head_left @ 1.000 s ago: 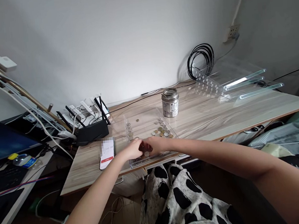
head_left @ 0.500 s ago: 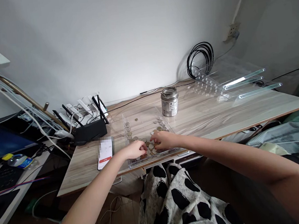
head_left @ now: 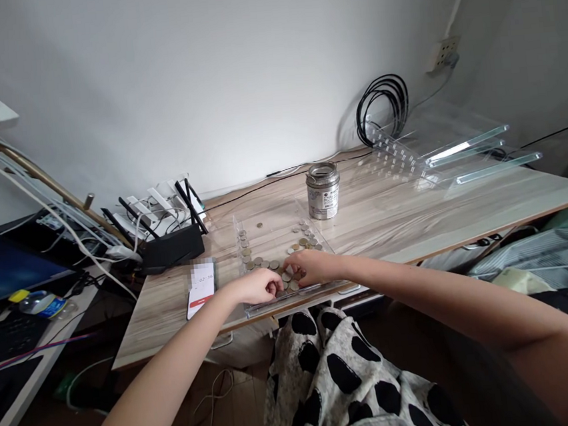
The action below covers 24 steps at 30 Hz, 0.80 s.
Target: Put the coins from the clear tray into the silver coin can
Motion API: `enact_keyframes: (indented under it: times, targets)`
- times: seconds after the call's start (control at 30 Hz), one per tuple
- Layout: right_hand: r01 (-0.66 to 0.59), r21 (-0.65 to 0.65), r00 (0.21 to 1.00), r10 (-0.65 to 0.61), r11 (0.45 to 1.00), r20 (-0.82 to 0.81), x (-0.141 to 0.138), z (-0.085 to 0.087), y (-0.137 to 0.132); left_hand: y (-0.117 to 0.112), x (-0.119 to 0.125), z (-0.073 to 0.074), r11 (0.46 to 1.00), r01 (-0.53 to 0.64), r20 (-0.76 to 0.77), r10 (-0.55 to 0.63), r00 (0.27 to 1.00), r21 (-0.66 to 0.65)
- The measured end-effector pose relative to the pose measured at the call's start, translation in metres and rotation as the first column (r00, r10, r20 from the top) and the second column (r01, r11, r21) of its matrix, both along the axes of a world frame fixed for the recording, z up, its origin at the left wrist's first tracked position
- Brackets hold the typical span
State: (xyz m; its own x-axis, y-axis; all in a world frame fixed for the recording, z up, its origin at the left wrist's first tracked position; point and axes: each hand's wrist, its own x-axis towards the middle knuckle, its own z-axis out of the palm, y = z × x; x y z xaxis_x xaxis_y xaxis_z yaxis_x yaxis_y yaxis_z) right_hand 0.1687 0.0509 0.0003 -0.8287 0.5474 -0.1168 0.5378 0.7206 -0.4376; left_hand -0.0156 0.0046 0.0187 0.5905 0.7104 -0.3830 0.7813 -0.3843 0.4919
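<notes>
Drawn apart since earlier, my left hand (head_left: 260, 287) and right hand (head_left: 313, 266) half-curl among coins (head_left: 274, 265) below frame centre, grip unclear.

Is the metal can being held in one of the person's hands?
No, the left hand and right hand are both at the coins in the clear tray, while the metal can stands apart on the desk.

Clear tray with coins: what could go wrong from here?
The clear tray sits close to the desk's front edge, so a hard pull might tip it off. The left hand and right hand are close together among loose coins; either could scatter some.
</notes>
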Motion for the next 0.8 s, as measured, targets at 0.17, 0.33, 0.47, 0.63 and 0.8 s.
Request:
enact_keyframes:
  times: [0.17,0.33,0.47,0.63,0.8]
  targets:
    - [-0.037,-0.016,0.996,0.038,0.999,0.081,-0.001,0.005,0.001,0.007,0.001,-0.001,0.998,0.051,-0.055,-0.053,0.997,-0.043]
    - [-0.07,0.005,0.993,0.07,0.998,0.097,-0.005,0.005,-0.004,0.001,-0.003,-0.002,0.991,0.051,-0.021,-0.049,0.999,0.12]
    - [-0.121,0.014,0.992,0.12,0.993,0.029,-0.003,0.009,-0.004,-0.005,-0.005,-0.002,0.982,-0.006,-0.004,0.007,1.0,0.19]
    - [-0.302,-0.007,0.952,0.302,0.953,0.055,0.001,0.015,0.006,-0.003,-0.005,0.005,0.991,0.046,-0.004,-0.046,0.999,0.125]
    - [-0.274,-0.096,0.95,0.285,0.957,0.131,0.006,0.018,0.009,-0.002,-0.007,0.009,0.999,0.02,0.013,-0.021,1.0,0.026]
